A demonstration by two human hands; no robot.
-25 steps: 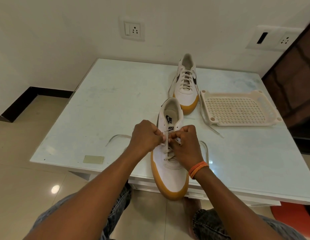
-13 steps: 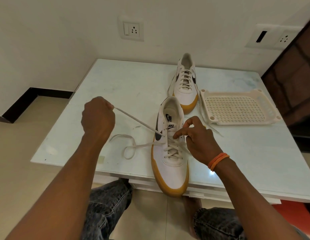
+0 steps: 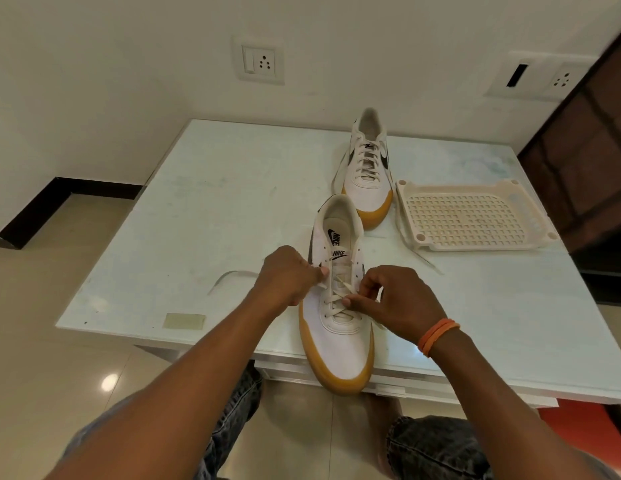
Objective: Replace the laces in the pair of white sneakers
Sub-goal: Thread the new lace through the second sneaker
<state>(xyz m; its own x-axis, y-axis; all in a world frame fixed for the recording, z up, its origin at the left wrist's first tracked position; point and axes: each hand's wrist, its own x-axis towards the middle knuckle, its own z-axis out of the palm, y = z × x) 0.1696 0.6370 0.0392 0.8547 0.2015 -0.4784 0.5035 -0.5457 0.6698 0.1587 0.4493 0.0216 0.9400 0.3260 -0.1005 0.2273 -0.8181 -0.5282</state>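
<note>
The near sneaker (image 3: pixel 340 323) lay on the glass table (image 3: pixel 205 216), its gum toe jutting past the table's near edge. The left hand (image 3: pixel 288 278) pressed against the sneaker's left side, fingers curled; whether they held lace could not be told. The right hand (image 3: pixel 395 299) pinched the cream lace (image 3: pixel 343 285) over the sneaker's eyelets. Beyond the near sneaker stood the laced sneaker (image 3: pixel 368 174). Right of that one sat a perforated plastic tray (image 3: pixel 472 216), holding nothing visible.
</note>
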